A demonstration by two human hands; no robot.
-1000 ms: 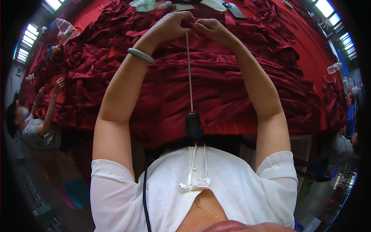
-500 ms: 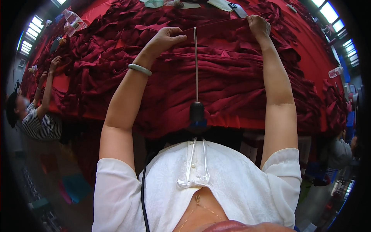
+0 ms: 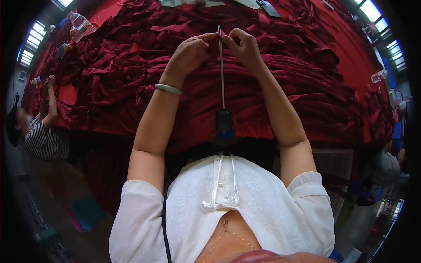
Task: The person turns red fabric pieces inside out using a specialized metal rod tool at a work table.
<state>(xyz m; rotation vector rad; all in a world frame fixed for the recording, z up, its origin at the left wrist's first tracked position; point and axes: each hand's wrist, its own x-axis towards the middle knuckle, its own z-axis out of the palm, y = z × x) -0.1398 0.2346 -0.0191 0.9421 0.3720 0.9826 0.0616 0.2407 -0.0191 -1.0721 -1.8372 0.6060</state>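
Close to the tip of an upright thin metal rod point(image 3: 221, 65), my two hands are near each other. A small piece of dark red cloth point(image 3: 213, 51) shows between them. My left hand point(image 3: 190, 53), below a pale green bangle point(image 3: 168, 89), pinches the cloth on the rod's left side. On the right side, my right hand point(image 3: 244, 47) is pinched on the cloth, thumb and forefinger close to the rod. The rod rises from a black handle-like base point(image 3: 223, 120) in front of my chest, and neither hand grips that base.
Heaps of dark red cloth strips point(image 3: 144, 74) cover the red tabletop. Plastic bottles point(image 3: 81, 26) stand far left, another bottle point(image 3: 379, 76) at the right. A phone-like dark object point(image 3: 268, 8) lies at the back. A person in a striped top point(image 3: 46, 138) works at the left.
My right hand has come inward and down to the rod, slackening the cloth that was stretched between my hands. My left hand has shifted slightly right and down.
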